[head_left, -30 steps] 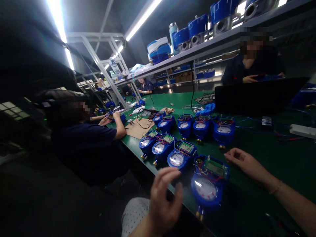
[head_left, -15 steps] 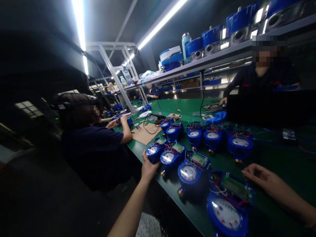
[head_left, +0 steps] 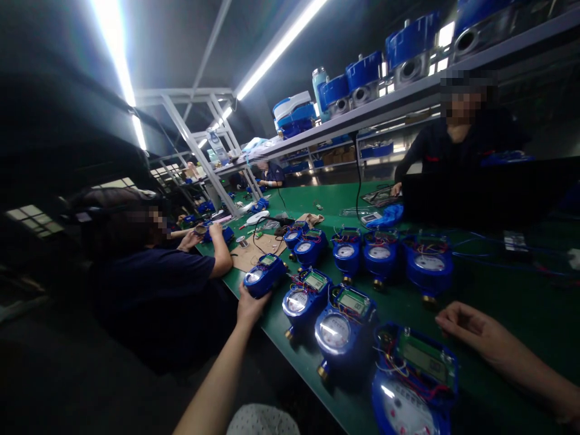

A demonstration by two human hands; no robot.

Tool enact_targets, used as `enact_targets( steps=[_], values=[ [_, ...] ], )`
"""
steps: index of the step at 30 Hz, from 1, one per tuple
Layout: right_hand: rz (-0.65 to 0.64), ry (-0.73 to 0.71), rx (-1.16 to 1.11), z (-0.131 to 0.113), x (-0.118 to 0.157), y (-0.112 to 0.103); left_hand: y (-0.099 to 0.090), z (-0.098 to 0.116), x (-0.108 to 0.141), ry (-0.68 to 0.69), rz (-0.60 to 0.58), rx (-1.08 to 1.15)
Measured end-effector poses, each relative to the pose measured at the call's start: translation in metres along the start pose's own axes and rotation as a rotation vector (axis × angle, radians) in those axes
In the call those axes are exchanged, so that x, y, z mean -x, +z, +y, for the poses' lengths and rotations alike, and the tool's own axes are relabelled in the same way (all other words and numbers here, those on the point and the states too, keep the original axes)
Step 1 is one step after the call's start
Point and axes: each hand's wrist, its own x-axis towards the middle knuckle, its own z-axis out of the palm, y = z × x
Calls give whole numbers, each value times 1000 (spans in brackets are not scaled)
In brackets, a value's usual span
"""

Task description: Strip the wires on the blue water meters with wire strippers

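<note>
My left hand (head_left: pixel 251 305) reaches out to the far left end of a row of blue water meters and grips the end meter (head_left: pixel 264 275), which sits tilted at the table's edge. My right hand (head_left: pixel 471 330) rests on the green table (head_left: pixel 507 302) with fingers loosely curled, holding nothing. It lies just right of the nearest blue meter (head_left: pixel 414 380). Two more meters (head_left: pixel 304 299) (head_left: pixel 343 323) stand between my hands, their dials and green circuit boards facing up.
A second row of blue meters (head_left: pixel 379 257) stands farther back. A person in dark clothes (head_left: pixel 154 272) sits at the left, working over a cardboard sheet (head_left: pixel 258 248). Another person (head_left: pixel 462 139) sits across behind a black screen (head_left: pixel 489 190). Shelves above hold blue housings (head_left: pixel 362 72).
My left arm has stretched from near my lap out to the end meter, taken hold of it and pulled it leftward away from its neighbour. My right hand has stayed resting on the table.
</note>
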Motion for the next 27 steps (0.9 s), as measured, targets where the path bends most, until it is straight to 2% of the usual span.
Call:
enact_targets(
  steps=[3,6,9,13,16,18,20,23,25,27],
  values=[
    [-140,37,-57,3,0,-3,12,3,-24,24,2,12],
    [-148,37,-52,1,0,-4,22,6,-37,38,0,33],
    [-160,10,-77,-1,2,-4,24,11,-41,42,-4,56],
    [-165,5,-86,-5,6,-5,15,21,-35,61,16,97],
    [-172,0,-80,-8,8,-5,6,24,-10,101,98,142],
    [-173,2,-75,-8,9,-5,2,21,23,143,128,200],
    [-169,5,-68,-6,8,-5,-1,15,66,176,73,287],
    [-157,13,-70,-1,6,-4,-4,11,127,214,-131,386],
    [-157,27,-79,3,5,-4,-7,14,146,241,-205,399],
    [-159,49,-84,8,3,-4,-9,20,140,250,-204,386]
  ],
)
